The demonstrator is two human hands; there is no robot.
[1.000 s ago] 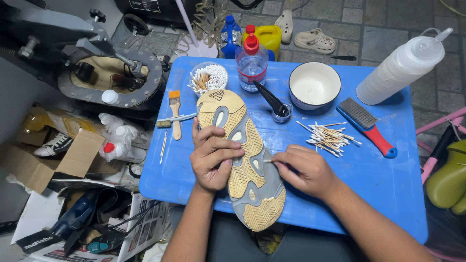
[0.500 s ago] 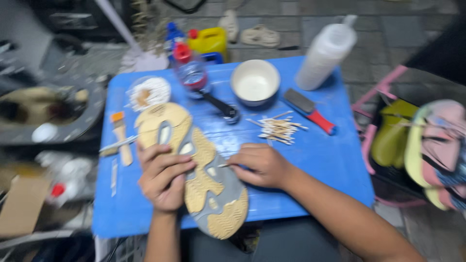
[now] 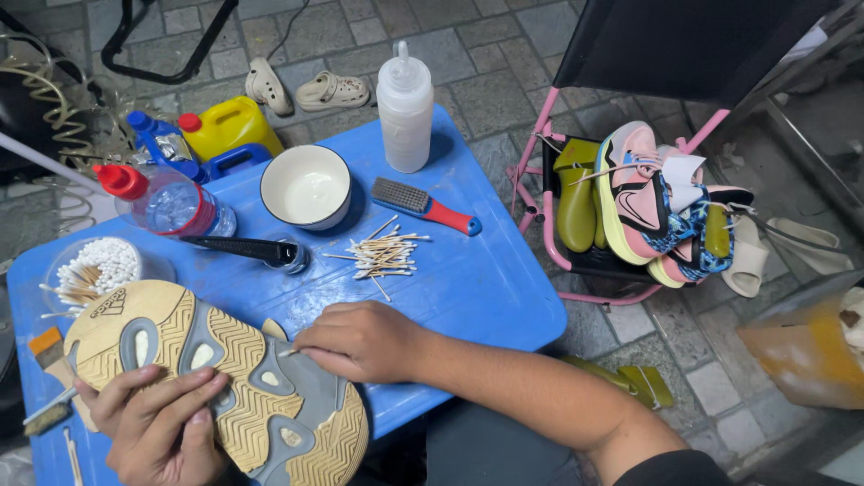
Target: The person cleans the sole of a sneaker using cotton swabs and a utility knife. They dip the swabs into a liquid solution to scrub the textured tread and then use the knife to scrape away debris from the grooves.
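Note:
A shoe (image 3: 225, 378) lies sole up on the blue table (image 3: 477, 288), its tan and grey tread facing me. My left hand (image 3: 162, 427) grips its side at the lower left, fingers spread over the tread. My right hand (image 3: 355, 340) pinches a cotton swab (image 3: 290, 352) whose tip touches the grey middle of the sole. A loose pile of cotton swabs (image 3: 382, 252) lies just beyond my right hand.
On the table stand a white bowl (image 3: 306, 187), a red-handled brush (image 3: 425, 206), a white squeeze bottle (image 3: 405, 99), a red-capped water bottle (image 3: 166, 202), a tub of swabs (image 3: 94, 265) and a small jar with a black tool (image 3: 286, 254). A pink rack of shoes (image 3: 648, 202) stands right.
The view has swung right and tilted, bringing the pink shoe rack into sight. Both hands keep their hold, with the swab still on the sole.

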